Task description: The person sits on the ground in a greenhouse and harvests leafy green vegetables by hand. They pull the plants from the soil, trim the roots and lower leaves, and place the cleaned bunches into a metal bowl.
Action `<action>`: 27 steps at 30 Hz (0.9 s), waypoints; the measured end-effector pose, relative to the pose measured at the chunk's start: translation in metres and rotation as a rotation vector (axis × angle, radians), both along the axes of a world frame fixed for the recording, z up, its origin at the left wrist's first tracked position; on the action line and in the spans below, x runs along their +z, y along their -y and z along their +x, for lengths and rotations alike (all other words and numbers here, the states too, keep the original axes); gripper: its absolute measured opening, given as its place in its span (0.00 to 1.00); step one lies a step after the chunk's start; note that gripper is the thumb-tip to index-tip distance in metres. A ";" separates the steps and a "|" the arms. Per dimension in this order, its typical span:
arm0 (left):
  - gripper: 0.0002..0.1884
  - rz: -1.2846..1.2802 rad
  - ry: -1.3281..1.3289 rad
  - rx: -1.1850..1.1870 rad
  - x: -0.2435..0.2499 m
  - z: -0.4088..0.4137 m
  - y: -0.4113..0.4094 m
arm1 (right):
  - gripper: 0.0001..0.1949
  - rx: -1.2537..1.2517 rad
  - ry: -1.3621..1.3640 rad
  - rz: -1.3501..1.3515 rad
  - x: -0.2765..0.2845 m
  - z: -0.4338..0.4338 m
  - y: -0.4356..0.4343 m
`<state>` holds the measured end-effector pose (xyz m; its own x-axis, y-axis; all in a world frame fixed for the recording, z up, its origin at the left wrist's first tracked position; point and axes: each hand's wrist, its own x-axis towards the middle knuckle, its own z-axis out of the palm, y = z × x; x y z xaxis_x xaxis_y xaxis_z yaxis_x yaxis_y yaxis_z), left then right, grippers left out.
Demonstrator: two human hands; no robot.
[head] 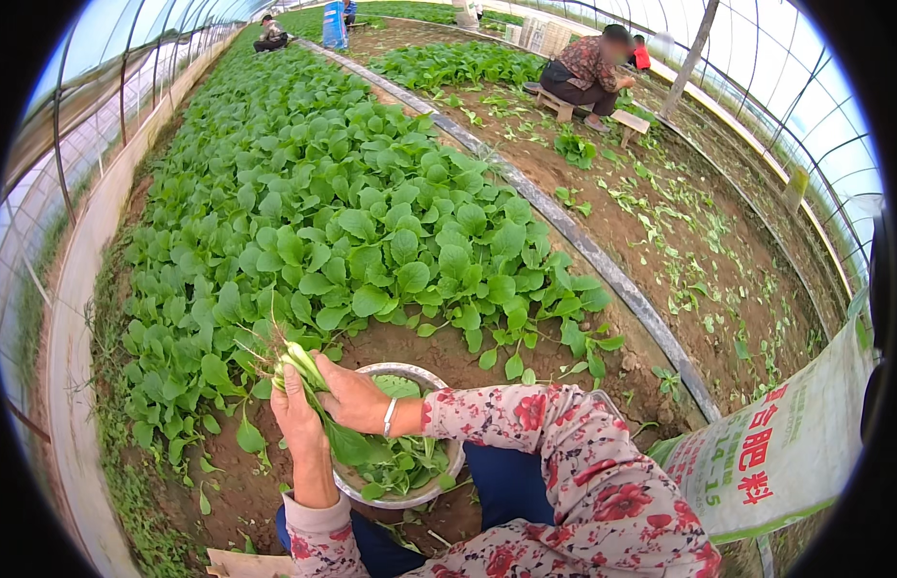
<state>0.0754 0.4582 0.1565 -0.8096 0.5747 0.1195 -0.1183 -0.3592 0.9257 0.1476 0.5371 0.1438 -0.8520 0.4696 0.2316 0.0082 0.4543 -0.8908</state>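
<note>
My left hand [300, 426] grips a small bunch of leafy green plants [304, 365] by their pale stems, roots pointing up and to the left. Against the same bunch, on its right side, my right hand [358, 397] closes around the stems, with a silver bracelet [390, 417] at the wrist. The leaves of the bunch hang down over a round basin [456, 455] between my knees, which holds picked green leaves [412, 462]. Just beyond both hands stands a dense bed of leafy greens [391, 246] rooted in brown soil.
A printed woven fertilizer sack [774, 441] stands at my right. A grey edging strip [600, 253] divides the beds. Another person sits on a low wooden stool [555, 103] at the upper right; others are farther back. Plastic sheeting [76, 376] runs along the left.
</note>
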 end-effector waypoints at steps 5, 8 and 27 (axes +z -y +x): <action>0.17 -0.011 -0.039 0.063 -0.008 -0.004 0.002 | 0.31 0.047 0.124 0.024 0.005 -0.005 0.004; 0.16 0.007 -0.011 0.114 -0.009 -0.002 0.003 | 0.32 0.121 0.131 0.027 -0.002 -0.009 0.000; 0.15 0.092 0.174 0.021 -0.017 -0.008 0.020 | 0.33 0.573 0.014 -0.378 -0.010 -0.003 -0.012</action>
<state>0.0671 0.4383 0.1395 -0.8342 0.5508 0.0277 -0.2656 -0.4453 0.8551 0.1444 0.5492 0.1336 -0.9917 -0.0096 0.1281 -0.1284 0.0479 -0.9906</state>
